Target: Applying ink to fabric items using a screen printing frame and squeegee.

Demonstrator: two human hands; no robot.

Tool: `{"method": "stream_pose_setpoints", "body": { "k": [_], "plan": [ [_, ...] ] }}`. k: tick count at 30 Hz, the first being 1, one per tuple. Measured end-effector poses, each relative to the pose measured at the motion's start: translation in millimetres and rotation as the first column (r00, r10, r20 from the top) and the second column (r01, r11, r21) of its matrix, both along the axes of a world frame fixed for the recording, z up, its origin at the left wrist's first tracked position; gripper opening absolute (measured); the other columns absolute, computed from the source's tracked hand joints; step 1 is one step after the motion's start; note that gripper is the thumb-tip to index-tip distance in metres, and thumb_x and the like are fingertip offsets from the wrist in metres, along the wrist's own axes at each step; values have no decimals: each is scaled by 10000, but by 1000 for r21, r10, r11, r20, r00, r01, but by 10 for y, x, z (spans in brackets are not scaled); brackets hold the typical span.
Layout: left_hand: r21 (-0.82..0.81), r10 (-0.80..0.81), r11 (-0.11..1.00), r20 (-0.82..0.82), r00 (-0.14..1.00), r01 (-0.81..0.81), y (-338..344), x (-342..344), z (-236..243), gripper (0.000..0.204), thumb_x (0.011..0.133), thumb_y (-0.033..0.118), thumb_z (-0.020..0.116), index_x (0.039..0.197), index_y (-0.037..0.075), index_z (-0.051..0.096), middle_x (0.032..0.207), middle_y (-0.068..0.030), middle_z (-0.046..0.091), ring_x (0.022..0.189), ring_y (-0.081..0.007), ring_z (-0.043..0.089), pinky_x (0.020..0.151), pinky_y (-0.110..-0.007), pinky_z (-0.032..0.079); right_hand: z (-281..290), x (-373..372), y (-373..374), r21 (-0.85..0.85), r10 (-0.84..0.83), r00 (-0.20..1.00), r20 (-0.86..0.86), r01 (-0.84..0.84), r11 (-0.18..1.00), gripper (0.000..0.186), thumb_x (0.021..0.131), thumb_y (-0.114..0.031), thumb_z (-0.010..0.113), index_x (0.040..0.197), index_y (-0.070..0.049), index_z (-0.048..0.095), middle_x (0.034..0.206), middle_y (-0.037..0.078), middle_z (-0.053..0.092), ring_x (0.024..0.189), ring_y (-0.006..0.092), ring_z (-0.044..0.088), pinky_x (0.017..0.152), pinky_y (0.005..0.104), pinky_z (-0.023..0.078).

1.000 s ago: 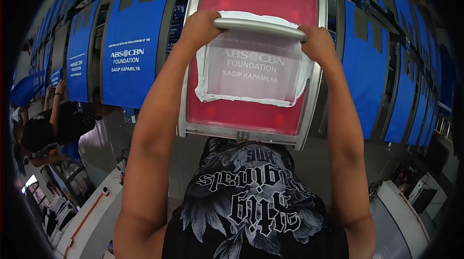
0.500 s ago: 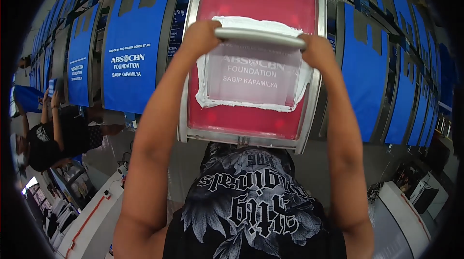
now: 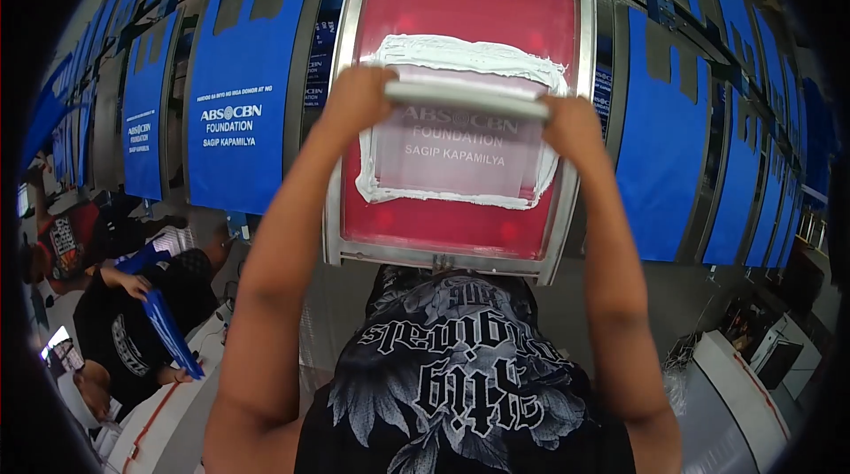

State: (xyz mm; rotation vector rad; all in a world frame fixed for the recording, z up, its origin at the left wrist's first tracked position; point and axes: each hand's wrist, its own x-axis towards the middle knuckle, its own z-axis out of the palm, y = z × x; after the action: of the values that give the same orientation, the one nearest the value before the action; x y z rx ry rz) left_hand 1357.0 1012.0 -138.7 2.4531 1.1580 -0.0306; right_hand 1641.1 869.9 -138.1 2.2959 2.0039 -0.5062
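A screen-printing frame (image 3: 586, 40) with metal rails and red mesh (image 3: 469, 0) lies before me. White ink (image 3: 469, 51) rings its pale rectangular window (image 3: 460, 160), through which white lettering shows. My left hand (image 3: 359, 100) is closed round the left end of a long pale squeegee (image 3: 469, 98). Its right end is in the grip of my right hand (image 3: 571, 127). The squeegee lies crosswise on the screen, over the upper part of the window, with a thick band of ink just beyond it. Its lower blade edge is hard to make out.
Blue bags (image 3: 235, 111) lie flat on boards at the left, and more blue bags (image 3: 660, 164) at the right. At the left a person in black (image 3: 133, 341) holds folded blue material, near another person (image 3: 66, 248). White tables (image 3: 735, 385) stand at both lower sides.
Both hands have drawn the squeegee toward me, down the screen, and the ink band beyond it looks wider. At the left, the person in black has shifted nearer and another person shows.
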Motion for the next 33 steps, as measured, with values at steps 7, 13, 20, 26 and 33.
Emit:
{"method": "stream_pose_setpoints", "body": {
  "k": [7,13,20,26,33],
  "plan": [
    [22,67,998,3,998,-67,561,183,239,550,650,306,791,1107,50,625,1062,-174,637,997,-322,602,866,-387,463,357,354,736,-40,14,983,-184,-21,999,406,638,-70,612,1039,-82,669,903,180,666,875,351,632,811,389,494],
    [90,266,948,304,915,-305,-774,-385,350,442,837,328,644,1158,37,554,1031,-183,611,934,-339,588,811,-443,447,420,571,909,12,22,986,-166,-20,1000,414,637,-85,668,1051,-72,658,944,195,661,900,368,628,822,384,487],
    [-952,505,298,98,858,-66,-3103,-949,-898,472,909,458,551,878,-2,655,728,-40,618,681,-125,535,646,-277,444,240,340,994,-94,99,985,-143,-113,989,478,614,-96,647,1089,-44,638,1001,212,648,955,359,617,855,391,478],
    [-959,351,279,146,925,46,-3001,-919,-815,427,938,400,532,823,0,624,696,6,567,688,-86,512,654,-253,433,285,-72,1072,4,92,995,-41,-92,996,515,639,-80,555,1149,-84,628,1124,175,621,1067,328,575,915,391,459],
    [-969,448,207,216,868,135,-2878,-805,-207,411,962,380,488,769,43,624,652,28,533,622,-57,479,576,-216,408,607,-723,-31,-4,69,992,-107,-70,998,511,617,-20,551,1116,-93,637,1005,172,658,932,318,621,823,391,491]
  ]
}}
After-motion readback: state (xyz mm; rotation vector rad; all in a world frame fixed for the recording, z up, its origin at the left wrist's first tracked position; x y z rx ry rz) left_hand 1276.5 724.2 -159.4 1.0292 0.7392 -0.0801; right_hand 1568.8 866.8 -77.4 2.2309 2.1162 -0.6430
